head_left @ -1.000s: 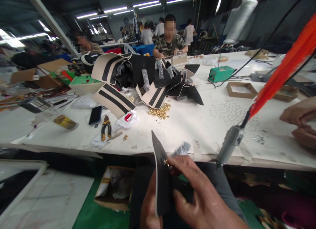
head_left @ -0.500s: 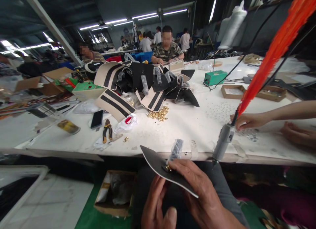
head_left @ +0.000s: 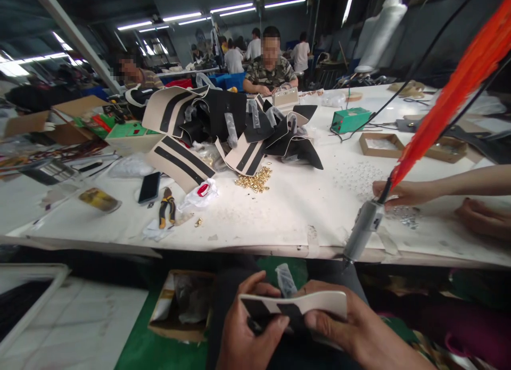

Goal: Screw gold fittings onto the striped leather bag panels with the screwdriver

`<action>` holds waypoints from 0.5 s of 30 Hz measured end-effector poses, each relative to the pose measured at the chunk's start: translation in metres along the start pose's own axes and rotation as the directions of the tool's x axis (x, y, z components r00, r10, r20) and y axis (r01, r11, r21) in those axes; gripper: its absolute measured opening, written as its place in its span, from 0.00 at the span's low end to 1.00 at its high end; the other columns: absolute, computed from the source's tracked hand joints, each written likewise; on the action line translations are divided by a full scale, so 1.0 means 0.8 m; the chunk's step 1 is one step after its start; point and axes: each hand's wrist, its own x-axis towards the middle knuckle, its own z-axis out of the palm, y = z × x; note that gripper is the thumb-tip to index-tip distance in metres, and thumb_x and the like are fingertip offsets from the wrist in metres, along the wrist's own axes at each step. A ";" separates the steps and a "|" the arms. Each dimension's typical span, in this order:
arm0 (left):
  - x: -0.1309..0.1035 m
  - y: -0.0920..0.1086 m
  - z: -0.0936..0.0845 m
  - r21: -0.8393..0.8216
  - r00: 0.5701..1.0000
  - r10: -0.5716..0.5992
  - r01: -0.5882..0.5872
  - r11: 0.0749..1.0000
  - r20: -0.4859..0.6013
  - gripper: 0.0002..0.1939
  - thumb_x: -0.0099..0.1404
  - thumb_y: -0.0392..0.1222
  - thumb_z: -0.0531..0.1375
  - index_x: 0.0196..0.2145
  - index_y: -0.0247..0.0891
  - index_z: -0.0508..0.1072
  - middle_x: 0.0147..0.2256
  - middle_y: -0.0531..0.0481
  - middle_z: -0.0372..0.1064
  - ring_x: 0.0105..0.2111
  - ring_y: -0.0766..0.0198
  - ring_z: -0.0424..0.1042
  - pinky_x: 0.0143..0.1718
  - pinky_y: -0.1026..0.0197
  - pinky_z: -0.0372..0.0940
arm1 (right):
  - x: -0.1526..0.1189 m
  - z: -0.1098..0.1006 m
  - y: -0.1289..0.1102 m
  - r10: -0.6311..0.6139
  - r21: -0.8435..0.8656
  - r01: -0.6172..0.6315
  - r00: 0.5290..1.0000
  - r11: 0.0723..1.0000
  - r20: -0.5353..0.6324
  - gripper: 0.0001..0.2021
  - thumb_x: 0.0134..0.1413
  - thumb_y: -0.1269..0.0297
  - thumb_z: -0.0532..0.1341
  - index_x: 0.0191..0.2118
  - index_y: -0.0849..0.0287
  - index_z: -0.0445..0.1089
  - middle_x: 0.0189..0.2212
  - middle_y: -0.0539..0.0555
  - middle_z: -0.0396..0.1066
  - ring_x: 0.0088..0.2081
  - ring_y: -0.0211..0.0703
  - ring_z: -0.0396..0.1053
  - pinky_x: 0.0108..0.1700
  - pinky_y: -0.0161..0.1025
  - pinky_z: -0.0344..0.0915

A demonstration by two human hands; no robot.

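Observation:
Over my lap, below the table edge, both hands grip a bent leather panel (head_left: 319, 302), its beige side with black stripes facing me. My left hand (head_left: 249, 330) pinches the panel's left end, thumb on the striped face and fingers behind. On the right end, my right hand (head_left: 345, 322) has its thumb in front and fingers at the back. A plastic-wrapped tab (head_left: 285, 280) sticks up behind the panel. The gold fitting on its black side is hidden. Above my right hand hangs a grey electric screwdriver (head_left: 363, 232) from a red coiled cord (head_left: 447, 104).
Similar panels lie in a heap (head_left: 223, 114), with gold fittings (head_left: 255, 179) before it. Pliers (head_left: 166, 207) and a phone (head_left: 149, 187) lie left. At right, a co-worker's hand (head_left: 403, 193) is among small clear pieces. A cardboard box (head_left: 179, 327) stands below.
The panel has been lowered toward my lap and turned, so its striped beige side faces me instead of its black side. My left hand has closed on its left end.

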 end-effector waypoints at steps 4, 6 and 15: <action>0.046 0.009 0.008 -0.058 0.985 -0.133 0.140 0.988 0.112 0.23 0.61 0.48 0.72 0.51 0.37 0.78 0.44 0.42 0.84 0.46 0.48 0.83 0.51 0.51 0.76 | 0.034 -0.008 0.010 0.068 0.132 -0.053 0.991 0.990 -0.115 0.22 0.58 0.43 0.73 0.43 0.59 0.78 0.35 0.52 0.77 0.37 0.46 0.71 0.40 0.36 0.67; 0.071 0.012 0.010 -0.082 0.977 -0.153 0.166 0.983 0.145 0.20 0.61 0.49 0.72 0.47 0.36 0.81 0.44 0.41 0.85 0.47 0.46 0.83 0.51 0.51 0.76 | 0.053 -0.014 0.013 0.104 0.140 -0.082 0.982 0.987 -0.160 0.23 0.56 0.43 0.73 0.42 0.60 0.79 0.34 0.53 0.78 0.38 0.49 0.74 0.41 0.38 0.69; 0.136 0.007 0.025 -0.136 0.939 -0.274 0.305 0.943 0.208 0.20 0.57 0.46 0.75 0.45 0.37 0.82 0.44 0.44 0.86 0.44 0.47 0.84 0.47 0.53 0.76 | 0.112 -0.038 0.016 0.283 0.045 -0.281 0.920 0.959 -0.270 0.22 0.61 0.43 0.67 0.38 0.61 0.77 0.34 0.58 0.82 0.34 0.50 0.77 0.34 0.38 0.70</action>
